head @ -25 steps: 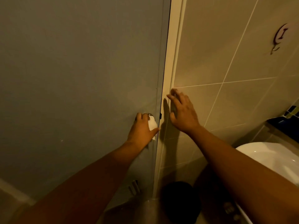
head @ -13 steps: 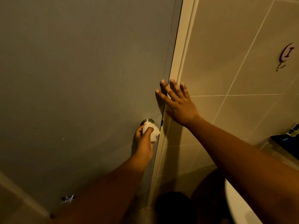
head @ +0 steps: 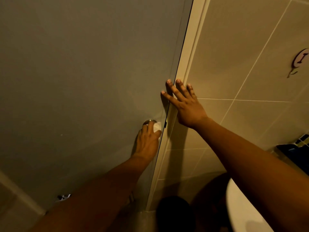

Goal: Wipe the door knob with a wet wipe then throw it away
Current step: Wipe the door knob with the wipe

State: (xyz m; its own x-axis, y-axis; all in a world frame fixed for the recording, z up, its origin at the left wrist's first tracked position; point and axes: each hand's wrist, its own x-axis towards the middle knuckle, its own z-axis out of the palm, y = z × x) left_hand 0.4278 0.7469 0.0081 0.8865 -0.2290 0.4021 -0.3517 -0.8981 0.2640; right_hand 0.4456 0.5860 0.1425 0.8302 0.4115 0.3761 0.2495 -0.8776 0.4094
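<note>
You are in the wiping step. Your left hand (head: pixel 147 141) is curled over the door knob (head: pixel 149 121), its fingers (head: pixel 146 129) closed around the white wet wipe (head: pixel 157 127) and pressing it against the metal. Only the top arc of the knob shows above your knuckles; the rest is hidden under the hand and the wipe, so you cannot tell how much of its surface has been covered. The knob sits low on the grey door (head: pixel 83 81), just beside the latch edge.

Your right hand (head: pixel 187 106) holds nothing. It is spread flat, fingers wide apart, bridging the door's edge and the pale door frame (head: pixel 189 56), most likely to steady the door while you rub.

Judging by this, the wipe is not ready to be thrown away yet. The next move calls for turning your left wrist so the wipe travels round the knob, including the underside and the neck against the door. Keep the wipe bunched firmly so it does not slip out. No bin can be made out for certain; a dark round shape (head: pixel 173 213) sits on the floor below the frame, but it is too dim to identify.
</note>
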